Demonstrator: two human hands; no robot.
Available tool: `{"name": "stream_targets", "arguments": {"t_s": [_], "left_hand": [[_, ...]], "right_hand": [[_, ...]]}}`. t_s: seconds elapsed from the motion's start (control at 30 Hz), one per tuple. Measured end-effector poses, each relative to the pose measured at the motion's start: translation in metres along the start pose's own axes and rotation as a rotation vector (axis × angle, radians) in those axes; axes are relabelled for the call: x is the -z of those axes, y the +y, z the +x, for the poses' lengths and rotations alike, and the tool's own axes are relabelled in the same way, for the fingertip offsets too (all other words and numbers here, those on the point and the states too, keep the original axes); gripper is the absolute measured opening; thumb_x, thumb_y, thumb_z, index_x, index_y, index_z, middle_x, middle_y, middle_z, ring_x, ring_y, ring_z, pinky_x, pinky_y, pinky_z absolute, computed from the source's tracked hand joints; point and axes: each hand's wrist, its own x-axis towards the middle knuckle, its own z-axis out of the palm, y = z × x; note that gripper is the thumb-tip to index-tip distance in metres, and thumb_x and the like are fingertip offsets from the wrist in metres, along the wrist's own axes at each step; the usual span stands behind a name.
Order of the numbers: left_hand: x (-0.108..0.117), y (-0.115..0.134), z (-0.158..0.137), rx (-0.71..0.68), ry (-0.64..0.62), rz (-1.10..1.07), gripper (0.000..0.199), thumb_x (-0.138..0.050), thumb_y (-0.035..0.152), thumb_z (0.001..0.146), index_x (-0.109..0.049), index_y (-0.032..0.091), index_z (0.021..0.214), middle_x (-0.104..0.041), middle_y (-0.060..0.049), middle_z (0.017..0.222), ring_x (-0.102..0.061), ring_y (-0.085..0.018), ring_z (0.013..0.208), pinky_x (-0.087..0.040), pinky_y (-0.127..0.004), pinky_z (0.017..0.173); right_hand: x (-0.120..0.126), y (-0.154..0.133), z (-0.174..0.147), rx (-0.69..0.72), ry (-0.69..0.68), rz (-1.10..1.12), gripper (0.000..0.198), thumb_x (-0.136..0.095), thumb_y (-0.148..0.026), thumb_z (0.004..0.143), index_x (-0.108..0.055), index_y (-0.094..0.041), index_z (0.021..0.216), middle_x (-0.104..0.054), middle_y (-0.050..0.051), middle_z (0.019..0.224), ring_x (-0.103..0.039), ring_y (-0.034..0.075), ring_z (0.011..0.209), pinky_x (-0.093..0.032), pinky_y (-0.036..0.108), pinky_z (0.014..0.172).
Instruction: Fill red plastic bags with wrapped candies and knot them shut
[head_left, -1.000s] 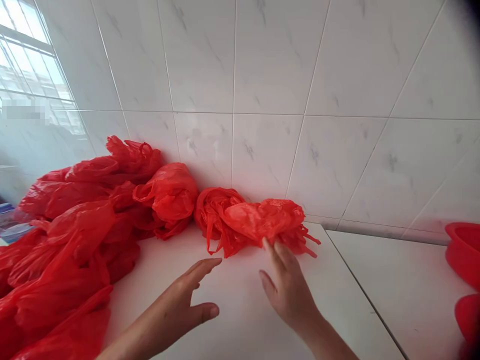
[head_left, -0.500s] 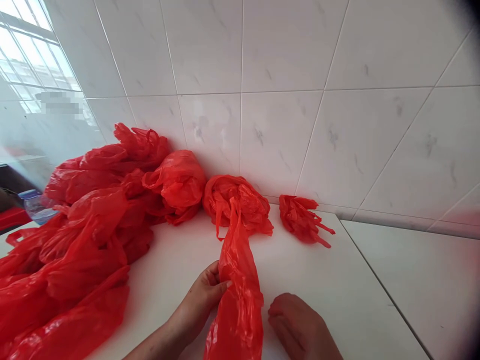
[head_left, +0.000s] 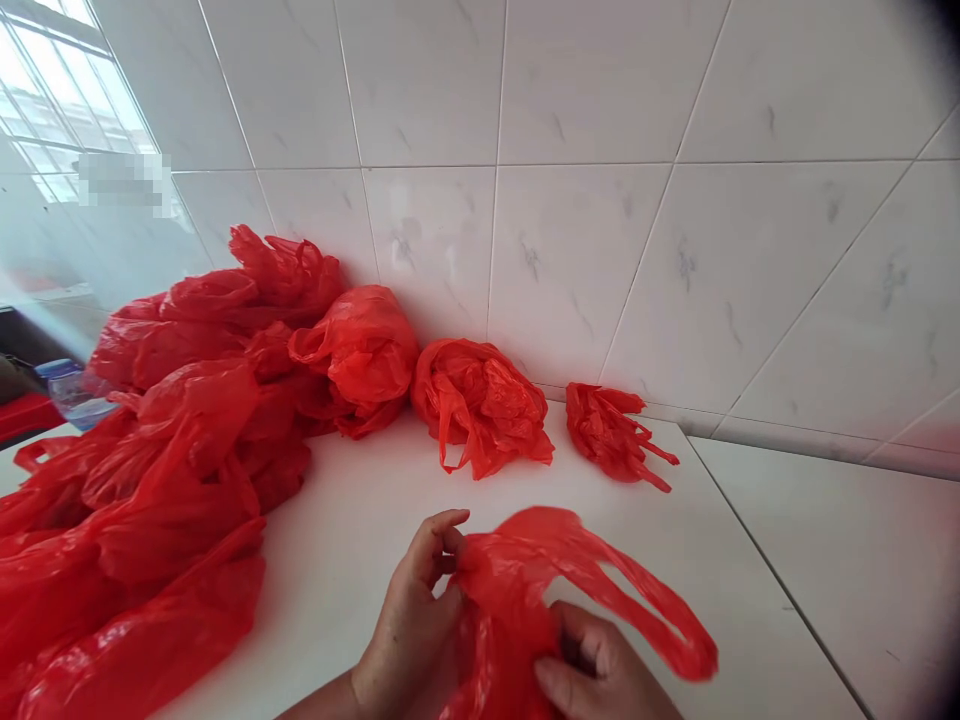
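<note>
A red plastic bag (head_left: pixel 517 570) is bunched between my two hands above the white table, its handle loops flopping out to the right. My left hand (head_left: pixel 416 610) pinches the bag's left edge between thumb and fingers. On the other side, my right hand (head_left: pixel 600 660) grips the bag lower down, the thumb lying across the plastic. The bag's lower end runs out of the bottom of the view.
A large heap of red plastic bags (head_left: pixel 180 480) covers the table's left. Along the tiled wall (head_left: pixel 585 260) lie bundled red bags (head_left: pixel 484 400) and a small crumpled red bag (head_left: pixel 615 435). A clear plastic bottle (head_left: pixel 71 395) with a blue cap stands far left. The white table (head_left: pixel 720 600) has a seam at right.
The bag hung long and flat from my left hand; now it is folded over, its handles swung to the right. My right hand, apart from the bag before, has taken hold of it.
</note>
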Motion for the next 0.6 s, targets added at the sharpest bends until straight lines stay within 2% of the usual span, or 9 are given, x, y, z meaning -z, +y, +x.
{"name": "stream_targets", "arguments": {"t_s": [0.13,0.23,0.33,0.43,0.5,0.53,0.6], "left_hand": [[0.016,0.012,0.018,-0.072,-0.013,0.053,0.018,-0.065,0.02,0.072,-0.059,0.021,0.089,-0.058,0.001,0.076,-0.055,-0.013,0.067,-0.047,-0.026,0.064],[0.023,0.019,0.029,-0.04,0.045,0.027,0.014,-0.066,0.024,0.071,-0.058,0.019,0.08,-0.06,0.001,0.074,-0.055,-0.013,0.064,-0.046,-0.025,0.062],[0.027,0.021,0.034,0.039,0.014,0.071,0.022,-0.066,0.028,0.072,-0.057,0.02,0.09,-0.06,0.001,0.078,-0.056,-0.013,0.064,-0.047,-0.025,0.06],[0.03,0.025,0.034,0.039,-0.122,0.154,0.041,-0.063,0.034,0.076,-0.051,0.023,0.114,-0.06,-0.007,0.11,-0.062,-0.021,0.092,-0.052,-0.032,0.074],[0.034,0.032,0.029,-0.101,-0.202,0.275,0.055,-0.059,0.036,0.08,-0.04,0.027,0.13,-0.046,-0.011,0.135,-0.051,-0.027,0.119,-0.049,-0.04,0.091],[0.036,0.036,0.025,-0.232,-0.208,0.373,0.061,-0.058,0.035,0.081,-0.034,0.03,0.136,-0.039,-0.011,0.143,-0.043,-0.029,0.128,-0.044,-0.045,0.098],[0.037,0.045,0.015,-0.602,-0.152,0.601,0.076,-0.063,0.031,0.079,-0.022,0.038,0.143,-0.027,-0.007,0.151,-0.031,-0.031,0.136,-0.033,-0.052,0.107]], "right_hand": [[0.034,-0.023,0.0,0.01,0.23,0.083,0.033,-0.075,-0.043,0.066,-0.053,-0.018,0.069,-0.054,-0.003,0.064,-0.047,0.009,0.056,-0.038,0.021,0.055],[0.059,-0.04,-0.002,0.038,0.398,0.172,0.026,-0.076,-0.038,0.067,-0.058,-0.02,0.075,-0.053,-0.004,0.065,-0.041,0.007,0.052,-0.035,0.018,0.047],[0.076,-0.049,-0.003,0.108,0.504,0.264,0.029,-0.078,-0.035,0.064,-0.062,-0.024,0.084,-0.061,-0.003,0.081,-0.05,0.009,0.063,-0.044,0.02,0.052],[0.083,-0.054,-0.005,0.157,0.51,0.286,0.029,-0.077,-0.037,0.067,-0.063,-0.025,0.09,-0.064,0.0,0.089,-0.057,0.013,0.075,-0.049,0.023,0.06],[0.082,-0.056,-0.006,0.179,0.495,0.283,0.028,-0.073,-0.039,0.07,-0.063,-0.024,0.092,-0.065,0.002,0.092,-0.059,0.016,0.079,-0.05,0.026,0.064],[0.081,-0.057,-0.007,0.186,0.486,0.281,0.027,-0.072,-0.039,0.072,-0.063,-0.023,0.092,-0.066,0.003,0.093,-0.059,0.017,0.079,-0.05,0.027,0.065],[0.077,-0.06,-0.009,0.195,0.464,0.268,0.027,-0.07,-0.04,0.073,-0.063,-0.022,0.091,-0.066,0.004,0.09,-0.059,0.018,0.077,-0.05,0.029,0.065]]}}
